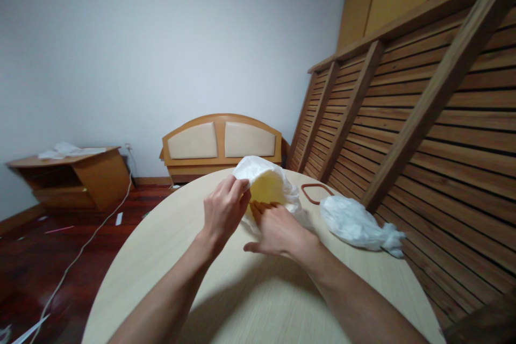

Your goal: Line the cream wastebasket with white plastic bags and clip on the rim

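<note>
In front of me on the round table (161,258), a white plastic bag (253,165) has its mouth turned toward me. Its inside looks yellow; whether that is a lining or a container within, I cannot tell. At the left side of the mouth, my left hand (224,204) is closed, its thumb and fingers pinching the bag's edge. My right hand (284,228) lies at the lower side of the opening with its fingers stretched into the mouth and its thumb spread apart. The fingertips are partly hidden inside, and no object shows in that hand.
On the table's right lie a knotted white plastic bag (352,222) and a reddish-brown ring (316,193). Slatted wooden panels (403,118) lean along the right. A headboard (221,142) stands behind the table. A low cabinet (97,177) and a cable (88,242) are at the left.
</note>
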The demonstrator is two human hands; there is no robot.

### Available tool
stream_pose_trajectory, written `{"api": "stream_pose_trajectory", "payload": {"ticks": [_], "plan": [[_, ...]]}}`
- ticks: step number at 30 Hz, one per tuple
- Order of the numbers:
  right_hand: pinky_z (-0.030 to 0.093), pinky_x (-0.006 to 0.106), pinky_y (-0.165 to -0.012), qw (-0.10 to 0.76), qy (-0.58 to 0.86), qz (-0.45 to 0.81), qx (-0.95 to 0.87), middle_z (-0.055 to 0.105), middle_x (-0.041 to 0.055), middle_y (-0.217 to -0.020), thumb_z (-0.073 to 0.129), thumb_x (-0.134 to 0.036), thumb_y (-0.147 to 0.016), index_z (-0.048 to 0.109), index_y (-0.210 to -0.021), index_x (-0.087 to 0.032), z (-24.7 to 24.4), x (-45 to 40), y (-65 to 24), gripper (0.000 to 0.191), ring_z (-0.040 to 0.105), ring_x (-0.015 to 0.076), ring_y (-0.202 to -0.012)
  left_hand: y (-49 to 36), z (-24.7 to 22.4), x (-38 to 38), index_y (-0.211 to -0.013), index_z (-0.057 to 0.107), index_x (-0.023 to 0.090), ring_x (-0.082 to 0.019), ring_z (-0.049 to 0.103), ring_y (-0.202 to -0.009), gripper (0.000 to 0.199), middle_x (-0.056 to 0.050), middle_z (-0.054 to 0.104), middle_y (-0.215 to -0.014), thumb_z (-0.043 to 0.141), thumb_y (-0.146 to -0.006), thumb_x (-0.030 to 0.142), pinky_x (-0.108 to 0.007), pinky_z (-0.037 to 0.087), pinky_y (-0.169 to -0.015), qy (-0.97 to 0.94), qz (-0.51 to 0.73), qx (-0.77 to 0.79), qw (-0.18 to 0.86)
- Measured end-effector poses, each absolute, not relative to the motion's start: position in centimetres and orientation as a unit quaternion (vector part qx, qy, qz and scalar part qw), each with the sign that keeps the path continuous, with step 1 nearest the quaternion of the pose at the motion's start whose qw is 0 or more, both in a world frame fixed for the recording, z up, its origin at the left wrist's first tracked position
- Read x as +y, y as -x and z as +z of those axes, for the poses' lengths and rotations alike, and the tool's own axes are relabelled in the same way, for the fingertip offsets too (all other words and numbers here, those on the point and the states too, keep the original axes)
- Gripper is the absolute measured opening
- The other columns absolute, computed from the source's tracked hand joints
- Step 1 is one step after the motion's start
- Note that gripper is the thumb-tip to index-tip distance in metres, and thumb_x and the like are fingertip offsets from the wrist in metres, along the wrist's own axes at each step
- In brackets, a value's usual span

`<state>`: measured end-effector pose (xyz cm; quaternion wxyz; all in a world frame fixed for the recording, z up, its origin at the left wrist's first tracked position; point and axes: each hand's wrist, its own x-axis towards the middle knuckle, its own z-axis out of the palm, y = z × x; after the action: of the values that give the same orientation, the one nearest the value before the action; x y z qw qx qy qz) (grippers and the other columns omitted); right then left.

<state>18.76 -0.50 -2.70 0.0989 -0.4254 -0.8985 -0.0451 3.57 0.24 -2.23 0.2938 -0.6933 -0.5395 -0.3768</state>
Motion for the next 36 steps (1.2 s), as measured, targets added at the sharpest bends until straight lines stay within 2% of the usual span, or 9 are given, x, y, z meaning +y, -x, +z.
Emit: {"api": "stream_pose_trajectory", "payload": {"ticks": [3, 6, 10, 13, 18, 23, 28, 32, 36], "plan": [[0.051, 0.043, -0.088, 0.085, 0.43, -0.024, -0.898, 0.07, 0.0216, -0.113, 0.07, -0.062, -0.074, 0.063, -0.118, -0.009, -2.7, -0.3, -19.0, 0.069, 0.066, 0.0362, -0.101, -3.9, -2.4, 0.1, -0.1, 0.068, 0.025, -0.016, 0.062, -0.081, 0.024, -0.004, 0.067, -0.088, 0.044, -0.098, 0.028, -0.025, 0.038, -0.061, 0.711, -0.35, -0.558, 0.247], [0.052, 0.043, -0.085, 0.079, 0.452, 0.01, -0.889, 0.07, 0.0206, -0.108, 0.07, -0.072, -0.066, 0.063, -0.117, -0.01, -2.6, 0.0, -19.6, 0.081, 0.066, 0.0358, -0.097, -4.0, -2.7, 0.3, -0.101, 0.067, 0.026, -0.016, 0.062, -0.084, 0.024, -0.004, 0.068, -0.09, 0.043, -0.098, 0.028, -0.024, 0.039, -0.063, 0.724, -0.335, -0.563, 0.216], [0.053, 0.04, -0.07, 0.051, 0.459, 0.074, -0.884, 0.071, 0.015, -0.091, 0.059, -0.093, -0.054, 0.067, -0.107, -0.012, -2.5, 0.4, -20.5, 0.097, 0.066, 0.0295, -0.076, -4.1, -3.0, 0.5, -0.1, 0.067, 0.025, -0.016, 0.061, -0.082, 0.021, -0.003, 0.067, -0.089, 0.046, -0.097, 0.025, -0.025, 0.039, -0.063, 0.733, -0.334, -0.555, 0.21], [0.054, 0.04, -0.069, 0.058, 0.455, 0.082, -0.885, 0.07, 0.0141, -0.092, 0.059, -0.095, -0.048, 0.066, -0.107, -0.013, -2.8, 0.8, -20.9, 0.102, 0.065, 0.0279, -0.074, -4.2, -3.1, 0.3, -0.1, 0.067, 0.025, -0.016, 0.061, -0.08, 0.023, -0.003, 0.066, -0.086, 0.045, -0.098, 0.025, -0.025, 0.038, -0.063, 0.745, -0.336, -0.533, 0.218], [0.053, 0.039, -0.089, 0.118, 0.4, 0.097, -0.904, 0.067, 0.012, -0.116, 0.07, -0.086, -0.049, 0.058, -0.124, -0.018, -3.4, 1.5, -20.9, 0.102, 0.064, 0.0291, -0.098, -4.7, -3.1, -0.6, -0.107, 0.067, 0.027, -0.016, 0.06, -0.077, 0.026, -0.003, 0.066, -0.085, 0.043, -0.1, 0.028, -0.025, 0.038, -0.063, 0.774, -0.323, -0.495, 0.227], [0.055, 0.04, -0.076, 0.066, 0.47, 0.073, -0.877, 0.072, 0.0148, -0.101, 0.07, -0.082, -0.056, 0.064, -0.114, -0.012, -2.7, 0.9, -20.3, 0.091, 0.068, 0.0321, -0.085, -4.6, -2.9, 0.0, -0.104, 0.067, 0.026, -0.016, 0.061, -0.082, 0.023, -0.003, 0.068, -0.09, 0.045, -0.099, 0.026, -0.024, 0.039, -0.063, 0.76, -0.309, -0.538, 0.192], [0.049, 0.04, -0.086, 0.065, 0.441, -0.06, -0.893, 0.074, 0.0186, -0.101, 0.07, -0.063, -0.077, 0.071, -0.103, -0.009, -2.1, -0.1, -19.1, 0.06, 0.07, 0.0348, -0.094, -3.7, -2.4, 1.1, -0.1, 0.067, 0.024, -0.016, 0.063, -0.079, 0.019, -0.003, 0.068, -0.093, 0.049, -0.097, 0.027, -0.025, 0.036, -0.059, 0.701, -0.341, -0.602, 0.174], [0.047, 0.04, -0.088, 0.025, 0.454, -0.067, -0.888, 0.075, 0.0194, -0.101, 0.066, -0.054, -0.086, 0.073, -0.103, -0.01, -2.5, -0.4, -18.3, 0.048, 0.07, 0.0331, -0.095, -3.5, -2.1, 1.1, -0.099, 0.068, 0.024, -0.017, 0.063, -0.08, 0.018, -0.004, 0.069, -0.095, 0.05, -0.096, 0.028, -0.025, 0.034, -0.058, 0.682, -0.335, -0.625, 0.177], [0.046, 0.041, -0.092, 0.041, 0.469, -0.08, -0.879, 0.074, 0.0211, -0.107, 0.068, -0.041, -0.087, 0.068, -0.113, -0.006, -2.7, -0.7, -18.1, 0.043, 0.069, 0.0338, -0.101, -3.5, -2.3, 1.1, -0.097, 0.067, 0.024, -0.017, 0.063, -0.078, 0.019, -0.004, 0.069, -0.095, 0.049, -0.096, 0.028, -0.026, 0.032, -0.057, 0.677, -0.326, -0.633, 0.186]]}}
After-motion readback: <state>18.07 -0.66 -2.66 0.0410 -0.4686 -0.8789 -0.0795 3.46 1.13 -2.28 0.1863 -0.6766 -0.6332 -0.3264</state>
